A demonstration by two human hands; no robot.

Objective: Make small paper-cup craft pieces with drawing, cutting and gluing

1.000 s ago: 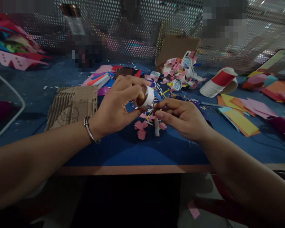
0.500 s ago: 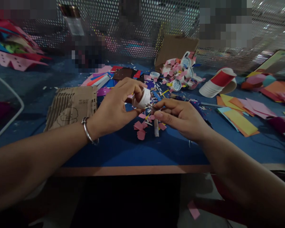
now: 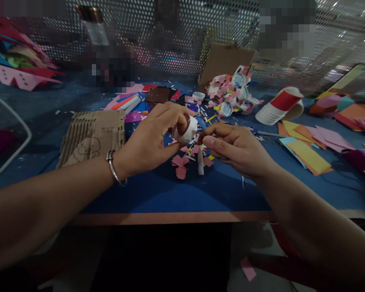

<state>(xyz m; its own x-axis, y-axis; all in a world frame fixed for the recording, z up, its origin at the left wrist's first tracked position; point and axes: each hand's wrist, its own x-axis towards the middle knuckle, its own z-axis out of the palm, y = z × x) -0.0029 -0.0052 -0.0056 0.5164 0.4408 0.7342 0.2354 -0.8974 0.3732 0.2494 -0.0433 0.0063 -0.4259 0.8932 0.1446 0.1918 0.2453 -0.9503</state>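
While the left hand (image 3: 149,138) gripped a small white cup (image 3: 190,130) between thumb and curled fingers, the right hand (image 3: 239,149) stood just beside its right edge, thumb and forefinger nearly meeting; whether they pinched anything could not be told. The cup was over the table (image 3: 176,198), near pink paper scraps (image 3: 179,162), with corrugated cardboard (image 3: 106,125) left and stacked paper cups (image 3: 270,112) right.

The left arm (image 3: 57,194) is slanting inward, and the left hand (image 3: 150,136) is gripping, its fingers arching above and its thumb bracing below. The right arm (image 3: 316,211) is slanting in opposite, and the right hand (image 3: 239,148) is pinching with thumb and forefinger, just beside the left hand.
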